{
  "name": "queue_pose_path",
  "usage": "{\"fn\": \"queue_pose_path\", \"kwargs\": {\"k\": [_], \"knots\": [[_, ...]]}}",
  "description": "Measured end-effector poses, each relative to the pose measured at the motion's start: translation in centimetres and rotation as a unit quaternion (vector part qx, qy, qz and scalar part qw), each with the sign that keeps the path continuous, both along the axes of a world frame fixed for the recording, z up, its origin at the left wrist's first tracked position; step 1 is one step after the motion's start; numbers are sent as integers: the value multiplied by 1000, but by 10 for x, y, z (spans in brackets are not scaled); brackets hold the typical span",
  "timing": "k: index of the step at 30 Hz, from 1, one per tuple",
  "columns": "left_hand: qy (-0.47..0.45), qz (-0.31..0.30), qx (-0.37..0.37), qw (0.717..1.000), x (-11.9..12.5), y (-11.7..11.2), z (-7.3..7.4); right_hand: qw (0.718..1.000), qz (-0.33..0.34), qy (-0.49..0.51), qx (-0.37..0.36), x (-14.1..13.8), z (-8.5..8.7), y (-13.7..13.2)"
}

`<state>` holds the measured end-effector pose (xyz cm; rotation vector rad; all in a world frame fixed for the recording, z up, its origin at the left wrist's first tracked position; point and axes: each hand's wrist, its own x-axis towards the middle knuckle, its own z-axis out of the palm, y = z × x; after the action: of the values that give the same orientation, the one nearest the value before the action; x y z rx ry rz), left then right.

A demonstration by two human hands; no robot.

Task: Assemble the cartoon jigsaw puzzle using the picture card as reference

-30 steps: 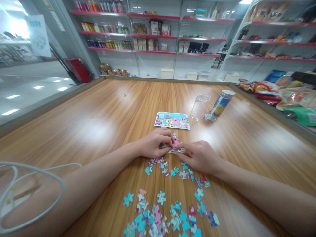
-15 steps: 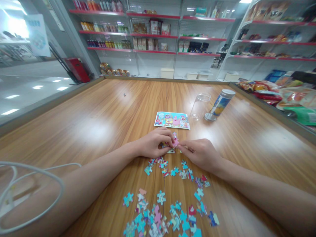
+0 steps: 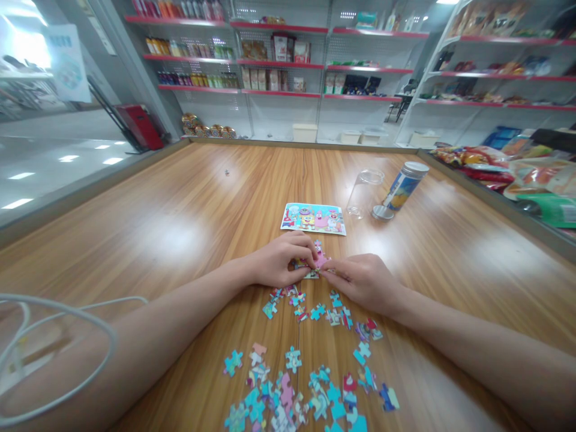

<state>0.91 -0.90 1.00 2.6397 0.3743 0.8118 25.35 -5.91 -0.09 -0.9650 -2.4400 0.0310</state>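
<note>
A small joined patch of jigsaw puzzle (image 3: 320, 259), with pink and yellow parts showing, lies on the table between my hands. My left hand (image 3: 288, 259) covers much of it, thumb and fingers curled and pressed on the joined pieces. From the other side my right hand (image 3: 362, 277) pinches a jigsaw piece at the patch's lower right edge; the fingertips hide most of that piece. Just beyond the hands lies the cartoon picture card (image 3: 314, 219). Loose jigsaw pieces (image 3: 317, 312) are scattered nearer to me, with a denser heap (image 3: 288, 396) at the bottom.
A clear plastic cup (image 3: 364, 192) and a blue canister (image 3: 407, 186) stand at the back right, a round metal lid (image 3: 382, 212) beside them. White cable (image 3: 108, 336) loops at the left. Snack bags (image 3: 486, 165) lie along the right edge; stocked shelves stand behind the table.
My right fingertips have shifted slightly left and down against the joined patch. The left hand stays in place, and the loose pieces have not moved.
</note>
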Motion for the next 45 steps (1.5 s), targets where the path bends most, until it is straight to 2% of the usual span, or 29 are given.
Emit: {"fn": "queue_pose_path", "kwargs": {"k": [14,20,26,45], "knots": [[-5,-3,-2,1000,0,0,0,1000,10,3,-23,-3,4,-4],[-5,-2,-4,1000,0,0,0,997,-45,32,-52,-2,2,-2],[-1,-2,0,1000,0,0,-1,995,-55,21,-86,-1,0,-1],[6,4,2,1000,0,-1,0,992,-44,14,-120,-5,6,-3]]}}
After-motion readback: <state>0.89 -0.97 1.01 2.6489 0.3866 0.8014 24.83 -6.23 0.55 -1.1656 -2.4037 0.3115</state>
